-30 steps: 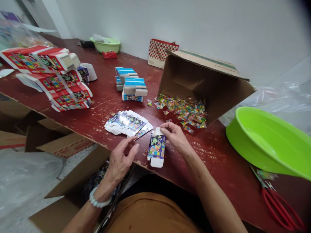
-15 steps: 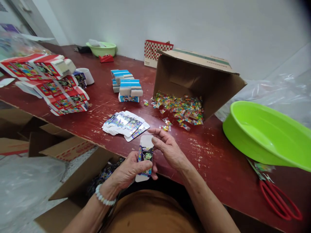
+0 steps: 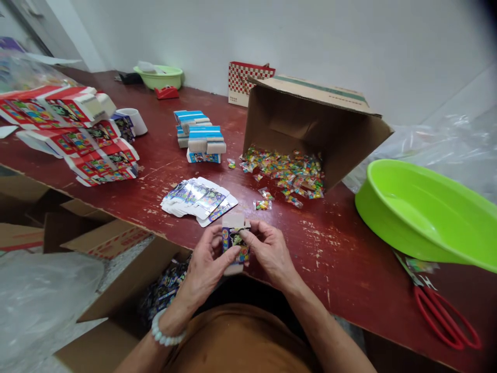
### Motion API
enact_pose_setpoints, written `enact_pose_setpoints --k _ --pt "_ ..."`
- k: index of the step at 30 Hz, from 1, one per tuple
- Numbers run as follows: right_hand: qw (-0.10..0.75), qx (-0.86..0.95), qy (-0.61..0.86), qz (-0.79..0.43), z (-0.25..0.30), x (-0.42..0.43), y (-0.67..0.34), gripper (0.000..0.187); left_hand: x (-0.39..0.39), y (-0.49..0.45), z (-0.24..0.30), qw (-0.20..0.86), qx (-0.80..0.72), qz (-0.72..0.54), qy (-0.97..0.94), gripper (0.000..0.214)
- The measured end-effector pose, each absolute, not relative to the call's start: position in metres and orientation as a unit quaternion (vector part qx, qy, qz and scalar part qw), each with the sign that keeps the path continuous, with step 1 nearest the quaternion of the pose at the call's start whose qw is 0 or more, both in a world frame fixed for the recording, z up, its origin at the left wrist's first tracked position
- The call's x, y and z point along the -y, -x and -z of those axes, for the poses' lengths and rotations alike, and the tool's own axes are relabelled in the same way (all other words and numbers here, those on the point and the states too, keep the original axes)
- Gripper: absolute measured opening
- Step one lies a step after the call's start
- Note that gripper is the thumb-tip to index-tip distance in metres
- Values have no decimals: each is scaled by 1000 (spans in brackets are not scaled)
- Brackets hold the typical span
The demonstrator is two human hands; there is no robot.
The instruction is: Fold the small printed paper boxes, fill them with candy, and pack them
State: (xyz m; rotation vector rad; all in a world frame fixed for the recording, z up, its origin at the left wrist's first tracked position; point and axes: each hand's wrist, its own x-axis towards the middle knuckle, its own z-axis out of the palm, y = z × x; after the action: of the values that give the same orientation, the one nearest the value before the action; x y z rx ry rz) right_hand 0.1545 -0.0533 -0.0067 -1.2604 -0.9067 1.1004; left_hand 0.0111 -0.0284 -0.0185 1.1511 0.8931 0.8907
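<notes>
Between both hands, at the table's front edge, is a small printed candy box (image 3: 235, 239) with a green-haired figure on its face and white flaps at top and bottom. My left hand (image 3: 209, 254) grips its left side, thumb across the front. On the right side, my right hand (image 3: 267, 246) pinches the box near its upper edge. Just beyond lies a fanned stack of flat purple-and-white cartons (image 3: 200, 198). Wrapped candies (image 3: 283, 173) spill from a cardboard box (image 3: 318, 106) tipped on its side.
Red-and-white carton bundles (image 3: 89, 134) are stacked at left, blue-and-white bundles (image 3: 204, 139) in the middle. A green basin (image 3: 423, 217) and red-handled scissors (image 3: 442, 313) lie at right. Below the edge, an open carton (image 3: 128, 280) holds many small printed packs (image 3: 165, 290).
The right hand has come down from above the box and now grips its right side. The box looks opened out from flat, its top flap folded back.
</notes>
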Motion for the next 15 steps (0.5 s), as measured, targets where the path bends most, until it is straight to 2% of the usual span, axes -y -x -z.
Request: enact_pose_setpoints --k 3,4,6,8,10,15 --pt "610 360 544 -450 9 53 -151 48 37 -14 14 628 -408 -442 -494 68" --pt "618 359 538 -447 11 53 -150 48 39 -14 12 619 -411 -452 -493 71" --pt "625 378 516 -448 16 54 -147 36 43 -15 8 605 -421 -462 -493 72" --pt "626 393 495 -457 19 55 -147 23 44 -13 6 597 -432 -461 -494 64" --pt "618 400 493 -463 19 55 -150 18 42 -9 6 602 -437 -447 -498 51" --pt "552 394 514 -526 18 53 -165 25 36 2 11 657 -418 -363 -512 29"
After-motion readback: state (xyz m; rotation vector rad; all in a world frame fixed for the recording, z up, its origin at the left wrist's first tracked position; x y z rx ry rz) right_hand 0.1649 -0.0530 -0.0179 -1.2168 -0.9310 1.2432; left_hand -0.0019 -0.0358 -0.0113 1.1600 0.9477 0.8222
